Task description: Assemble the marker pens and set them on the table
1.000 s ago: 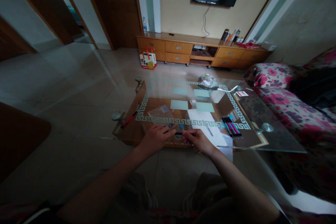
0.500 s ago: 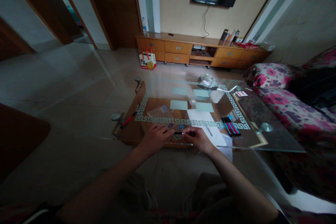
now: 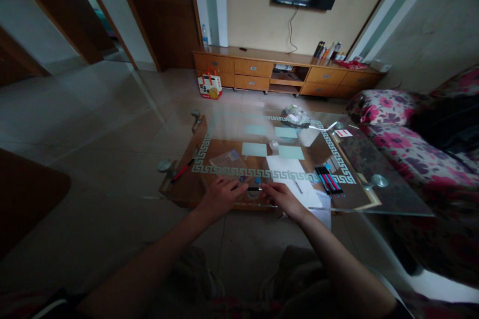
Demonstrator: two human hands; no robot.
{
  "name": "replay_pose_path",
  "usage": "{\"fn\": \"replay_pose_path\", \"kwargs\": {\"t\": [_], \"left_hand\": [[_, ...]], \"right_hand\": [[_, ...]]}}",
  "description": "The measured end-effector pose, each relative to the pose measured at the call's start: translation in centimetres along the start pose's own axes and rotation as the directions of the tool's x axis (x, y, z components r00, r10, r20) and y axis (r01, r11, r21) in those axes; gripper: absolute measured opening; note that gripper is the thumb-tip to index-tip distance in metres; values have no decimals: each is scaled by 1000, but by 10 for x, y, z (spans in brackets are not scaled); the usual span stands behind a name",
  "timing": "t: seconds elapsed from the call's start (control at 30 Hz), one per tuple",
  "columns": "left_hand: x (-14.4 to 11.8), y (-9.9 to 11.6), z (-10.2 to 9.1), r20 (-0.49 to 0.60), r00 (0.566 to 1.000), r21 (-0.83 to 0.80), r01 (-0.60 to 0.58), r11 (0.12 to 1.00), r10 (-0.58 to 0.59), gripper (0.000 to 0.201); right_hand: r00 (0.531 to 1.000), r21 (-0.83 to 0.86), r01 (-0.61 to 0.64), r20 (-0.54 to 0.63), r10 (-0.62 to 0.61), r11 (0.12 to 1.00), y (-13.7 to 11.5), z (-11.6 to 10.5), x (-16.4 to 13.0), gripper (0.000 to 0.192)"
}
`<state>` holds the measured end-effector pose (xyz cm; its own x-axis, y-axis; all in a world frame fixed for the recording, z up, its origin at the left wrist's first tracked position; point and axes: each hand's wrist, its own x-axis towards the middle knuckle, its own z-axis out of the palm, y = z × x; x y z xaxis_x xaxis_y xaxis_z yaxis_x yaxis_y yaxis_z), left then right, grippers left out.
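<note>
Between my two hands, over the near edge of the glass table (image 3: 400,204), a thin black pen (image 3: 254,189) lies level. My left hand (image 3: 223,194) is closed on its left end, and the fingertips of my right hand (image 3: 277,194) pinch its silvery right end. Just behind the pen is a small round blue-topped item (image 3: 258,180). White paper sheets (image 3: 309,194) lie to the right of my right hand, with a loose pen (image 3: 297,186) on them. Farther right sits a row of several blue, red and black pens (image 3: 329,181).
A red and black pen (image 3: 182,172) lies at the table's left side. Behind my left hand is a clear plastic sleeve (image 3: 226,158). A crumpled clear bag (image 3: 295,115) stands at the back, and a white and red card (image 3: 343,133) lies at right. A flowered sofa (image 3: 396,134) borders the right side.
My right fingers have shifted very slightly to the right along the pen, and a little more of its silvery end shows. The left hand has barely moved.
</note>
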<state>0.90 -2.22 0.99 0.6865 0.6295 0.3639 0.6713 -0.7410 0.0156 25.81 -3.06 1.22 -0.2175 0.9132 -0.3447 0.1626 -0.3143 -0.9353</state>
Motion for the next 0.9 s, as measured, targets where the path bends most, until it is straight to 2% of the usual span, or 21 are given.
{"fn": "replay_pose_path", "kwargs": {"t": [0.3,0.57,0.9], "left_hand": [[0,0,-1,-5,1000,1,13,1000,-13,31],[1,0,-1,-33,999,9,3,1000,-3,28],[0,0,-2,-17,1000,6,4,1000,-4,28]], "right_hand": [[999,0,52,8,-52,999,-3,-3,-1,36],[999,-31,3,-44,-5,1000,-4,-3,-1,47],[999,3,50,-17,-50,999,-2,-4,-2,37]]}}
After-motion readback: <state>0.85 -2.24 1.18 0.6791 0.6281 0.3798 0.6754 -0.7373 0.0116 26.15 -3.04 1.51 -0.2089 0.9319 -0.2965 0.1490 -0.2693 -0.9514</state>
